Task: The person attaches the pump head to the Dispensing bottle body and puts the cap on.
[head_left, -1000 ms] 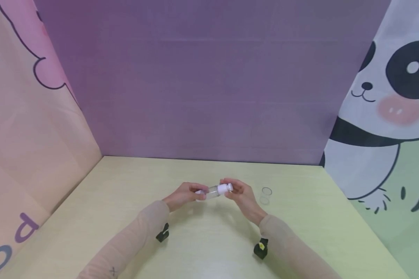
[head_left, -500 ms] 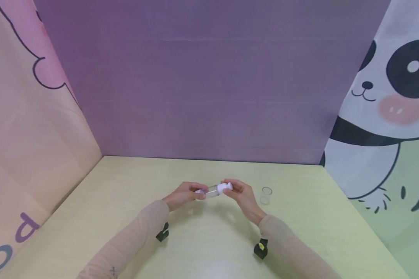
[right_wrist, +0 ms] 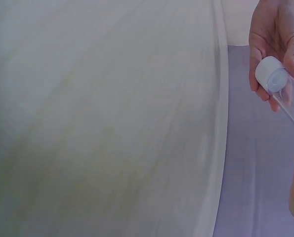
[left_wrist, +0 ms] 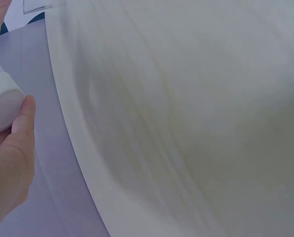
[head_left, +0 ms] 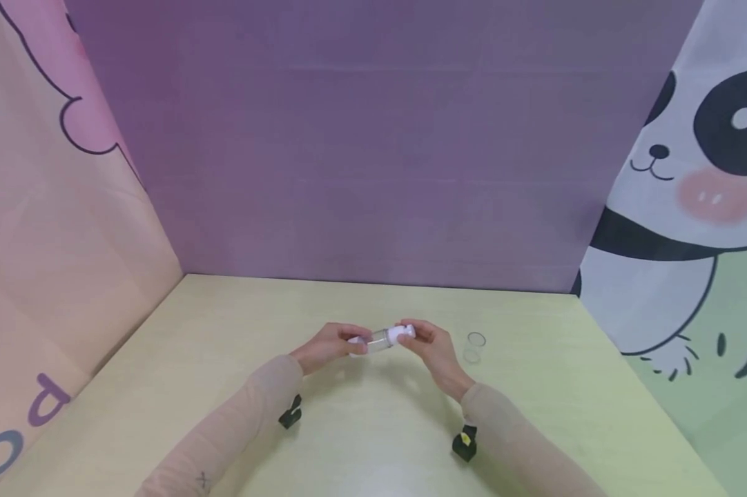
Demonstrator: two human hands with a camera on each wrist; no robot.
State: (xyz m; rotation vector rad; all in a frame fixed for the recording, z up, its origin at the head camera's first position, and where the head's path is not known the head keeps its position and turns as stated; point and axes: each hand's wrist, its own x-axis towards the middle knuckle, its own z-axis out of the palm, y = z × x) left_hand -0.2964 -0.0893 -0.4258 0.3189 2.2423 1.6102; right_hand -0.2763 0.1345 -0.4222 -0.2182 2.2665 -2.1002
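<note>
Our right hand has shifted its thumb, pinching the cap; left hand, pinching the bottle, should hold steady.

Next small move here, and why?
Probably a slight twist of the white top by the right hand, with the left hand steadying the white base: the hands grip opposite ends of the bottle, its clear middle showing between them. Whether the top screws isn't visible.

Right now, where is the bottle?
In the head view, the bottle is below centre, over the table, its left end in the left hand, its right end in the right hand.
</note>
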